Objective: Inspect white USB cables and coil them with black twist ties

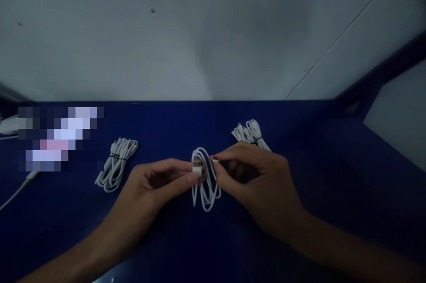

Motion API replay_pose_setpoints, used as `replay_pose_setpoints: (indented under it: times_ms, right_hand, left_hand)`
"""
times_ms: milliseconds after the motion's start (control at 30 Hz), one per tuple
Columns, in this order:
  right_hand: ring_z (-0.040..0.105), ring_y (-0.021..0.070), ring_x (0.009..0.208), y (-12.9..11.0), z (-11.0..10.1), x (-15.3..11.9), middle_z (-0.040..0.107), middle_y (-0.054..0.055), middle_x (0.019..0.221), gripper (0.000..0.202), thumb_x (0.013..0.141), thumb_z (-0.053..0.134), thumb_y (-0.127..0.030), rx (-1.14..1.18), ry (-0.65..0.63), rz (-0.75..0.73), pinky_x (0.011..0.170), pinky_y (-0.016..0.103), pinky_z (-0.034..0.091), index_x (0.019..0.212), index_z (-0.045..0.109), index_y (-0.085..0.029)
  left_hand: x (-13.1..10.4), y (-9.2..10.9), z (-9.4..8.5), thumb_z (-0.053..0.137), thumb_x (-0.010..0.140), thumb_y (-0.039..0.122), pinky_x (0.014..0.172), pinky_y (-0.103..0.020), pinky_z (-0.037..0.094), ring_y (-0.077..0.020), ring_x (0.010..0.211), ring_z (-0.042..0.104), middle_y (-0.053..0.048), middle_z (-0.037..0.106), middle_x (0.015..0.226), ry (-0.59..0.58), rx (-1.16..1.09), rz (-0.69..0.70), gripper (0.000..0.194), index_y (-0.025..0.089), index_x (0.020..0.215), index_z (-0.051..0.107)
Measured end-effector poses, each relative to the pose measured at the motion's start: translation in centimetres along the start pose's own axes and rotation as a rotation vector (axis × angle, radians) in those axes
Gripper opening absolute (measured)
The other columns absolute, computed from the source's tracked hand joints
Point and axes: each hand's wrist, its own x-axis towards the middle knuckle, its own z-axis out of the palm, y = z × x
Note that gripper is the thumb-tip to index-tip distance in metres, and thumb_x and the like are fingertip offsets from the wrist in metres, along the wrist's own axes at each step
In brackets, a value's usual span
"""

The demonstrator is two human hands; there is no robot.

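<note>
A white USB cable (208,201), looped into a loose coil, hangs between my two hands above the blue table. My left hand (155,187) pinches the coil near its larger USB plug (197,166), thumb in front. Between the thumb and forefinger of my right hand (258,181) is the cable's smaller connector (215,161), at the coil's right side. The other fingers of my right hand curl behind and are partly hidden.
A tied bundle of white cables (117,163) lies to the left. More tied white cables (253,132) lie behind my right hand. A blurred-out bright device (63,136) with a cord sits at far left on the blue table (173,127). A pale wall (186,52) rises behind.
</note>
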Motion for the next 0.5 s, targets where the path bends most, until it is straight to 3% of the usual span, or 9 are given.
replay_pose_setpoints:
  times_ms: [233, 367, 433, 500]
  right_hand:
    - [0.076, 0.0175, 0.073, 0.16, -0.25, 0.29, 0.082, 0.001, 0.084, 0.005, 0.094, 0.085, -0.023, 0.294, -0.149, 0.219, 0.064, 0.028, 0.061, 0.095, 0.087, -0.027]
    - [0.077, 0.0183, 0.093, 0.27, -0.46, 0.63, 0.082, 0.002, 0.107, 0.009, 0.098, 0.086, -0.036, 0.379, -0.209, 0.279, 0.077, 0.028, 0.063, 0.101, 0.088, -0.028]
    - [0.073, 0.0144, 0.086, 0.27, -0.57, 0.75, 0.08, 0.001, 0.105, 0.012, 0.098, 0.087, -0.041, 0.374, -0.235, 0.291, 0.07, 0.024, 0.059, 0.101, 0.088, -0.029]
    - [0.062, 0.009, 0.064, 0.29, -0.65, 0.82, 0.075, -0.002, 0.086, 0.015, 0.101, 0.083, -0.045, 0.373, -0.296, 0.337, 0.054, 0.021, 0.049, 0.104, 0.089, -0.031]
  left_hand:
    - [-0.01, -0.46, -0.13, 0.086, 0.098, 0.029, 0.098, -0.034, 0.062, -0.0254, 0.103, 0.084, -0.008, 0.089, 0.119, 0.022, -0.067, -0.018, 0.024, 0.028, 0.122, 0.089]
    - [-0.04, -0.46, -0.07, 0.087, 0.098, 0.032, 0.099, -0.036, 0.063, -0.0286, 0.111, 0.082, -0.01, 0.087, 0.126, 0.055, -0.108, -0.037, 0.028, 0.027, 0.125, 0.088]
    - [-0.05, -0.37, 0.02, 0.087, 0.098, 0.033, 0.103, -0.036, 0.062, -0.0293, 0.117, 0.081, -0.01, 0.086, 0.129, 0.07, -0.122, -0.023, 0.028, 0.027, 0.125, 0.088]
    - [-0.06, -0.3, 0.08, 0.086, 0.099, 0.033, 0.104, -0.036, 0.062, -0.0292, 0.117, 0.081, -0.01, 0.086, 0.129, 0.076, -0.135, -0.009, 0.027, 0.027, 0.126, 0.088]
